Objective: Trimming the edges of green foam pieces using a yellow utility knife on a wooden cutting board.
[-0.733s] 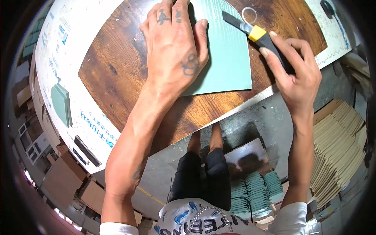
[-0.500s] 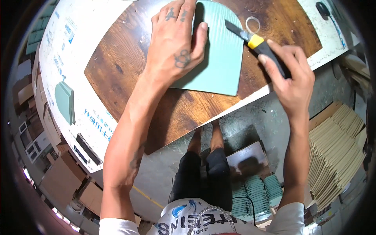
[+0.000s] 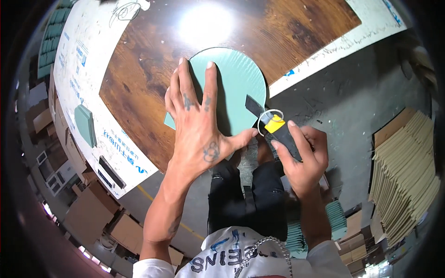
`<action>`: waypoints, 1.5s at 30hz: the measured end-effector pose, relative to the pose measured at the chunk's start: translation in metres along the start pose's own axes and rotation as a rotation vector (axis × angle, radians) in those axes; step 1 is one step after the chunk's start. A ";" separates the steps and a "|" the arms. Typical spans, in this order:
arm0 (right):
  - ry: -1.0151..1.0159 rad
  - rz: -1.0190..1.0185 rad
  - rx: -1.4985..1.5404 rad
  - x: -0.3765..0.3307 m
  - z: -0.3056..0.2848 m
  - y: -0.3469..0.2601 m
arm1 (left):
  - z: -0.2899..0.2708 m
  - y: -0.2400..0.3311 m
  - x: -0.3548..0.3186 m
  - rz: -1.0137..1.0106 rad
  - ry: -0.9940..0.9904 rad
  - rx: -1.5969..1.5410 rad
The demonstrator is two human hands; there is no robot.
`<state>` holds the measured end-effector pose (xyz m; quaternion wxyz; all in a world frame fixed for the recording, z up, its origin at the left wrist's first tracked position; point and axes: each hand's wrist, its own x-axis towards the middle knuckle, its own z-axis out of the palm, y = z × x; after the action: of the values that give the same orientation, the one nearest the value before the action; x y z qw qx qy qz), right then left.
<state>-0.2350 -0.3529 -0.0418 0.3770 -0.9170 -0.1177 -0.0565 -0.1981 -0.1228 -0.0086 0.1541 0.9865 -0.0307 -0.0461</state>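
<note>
A teal sheet [image 3: 238, 81] with one rounded end lies flat on a brown wooden board [image 3: 148, 60], reaching the board's near edge. My left hand [image 3: 199, 127] presses down on it with fingers spread. My right hand [image 3: 301, 157] grips a black and yellow utility knife [image 3: 273, 125]; its blade rests against the sheet's right edge near the bottom. A thin curled strip loops around the knife's tip.
A white printed sheet [image 3: 83, 69] lies under the board, with a small stack of teal pieces [image 3: 85, 125] on it. Stacked tan cardboard sheets [image 3: 408, 171] stand at the right. Brown boxes [image 3: 88, 213] sit lower left. More teal pieces [image 3: 336, 217] lie on the grey floor by my legs.
The view has shifted, so the board and sheet now sit nearer me. The knife has travelled from the sheet's far right corner down its right edge to the near end.
</note>
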 end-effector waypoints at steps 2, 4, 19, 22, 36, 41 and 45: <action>0.015 0.012 0.033 -0.002 -0.002 0.002 | 0.004 0.002 0.001 0.026 0.018 0.007; 0.038 0.011 0.078 -0.003 -0.003 0.004 | 0.006 0.000 0.003 0.057 0.037 0.018; 0.275 0.190 0.021 -0.034 0.028 -0.023 | -0.011 -0.007 0.037 0.201 -0.148 0.076; 0.307 0.245 -0.044 -0.039 0.033 -0.033 | -0.004 -0.001 0.034 0.193 -0.153 0.074; 0.380 0.227 -0.461 -0.037 0.048 -0.049 | 0.005 -0.016 0.033 0.362 -0.068 0.023; 0.396 0.265 -0.428 -0.034 0.051 -0.052 | 0.003 -0.018 0.034 0.383 -0.052 0.061; 0.432 0.288 -0.357 -0.037 0.048 -0.046 | 0.003 -0.018 0.036 0.369 -0.076 0.016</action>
<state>-0.2815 -0.2936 -0.0515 0.2306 -0.9427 0.1078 -0.2156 -0.1617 -0.1095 -0.0202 0.1507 0.9629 -0.2171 -0.0542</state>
